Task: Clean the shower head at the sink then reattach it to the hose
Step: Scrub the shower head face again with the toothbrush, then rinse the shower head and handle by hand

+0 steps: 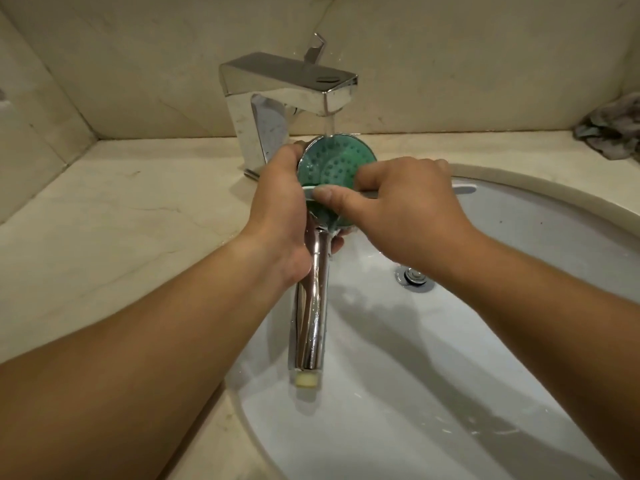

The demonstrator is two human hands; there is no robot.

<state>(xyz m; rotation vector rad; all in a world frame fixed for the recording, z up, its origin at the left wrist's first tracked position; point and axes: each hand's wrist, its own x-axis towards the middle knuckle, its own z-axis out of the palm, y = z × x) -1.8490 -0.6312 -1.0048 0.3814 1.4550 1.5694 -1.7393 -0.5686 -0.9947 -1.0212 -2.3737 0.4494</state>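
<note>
Head view looks down on a beige stone counter [114,209] that runs out to the left of the left hand and wraps round a white oval sink [433,393] lying under both forearms. Behind the hands stands a chrome faucet [277,95], its square spout reaching over the basin and a stream of water [329,124] falling from it onto the top edge of the shower head [332,164]. The shower head sits between the two hands over the sink, green nozzle face tilted up toward the camera, its chrome handle running down toward the person and ending in a pale threaded tip with no hose on it. The left hand [282,209] is wrapped round the neck and the left rim of the head, fingers curled behind it. The right hand [398,209] pinches a toothbrush [464,191] by thumb and fingers, laid crosswise on the lower part of the green face, the handle sticking out to that hand's right. Below the right wrist is the chrome drain [414,277]. Far right of the right hand, a crumpled grey cloth [609,129] lies on the counter.
</note>
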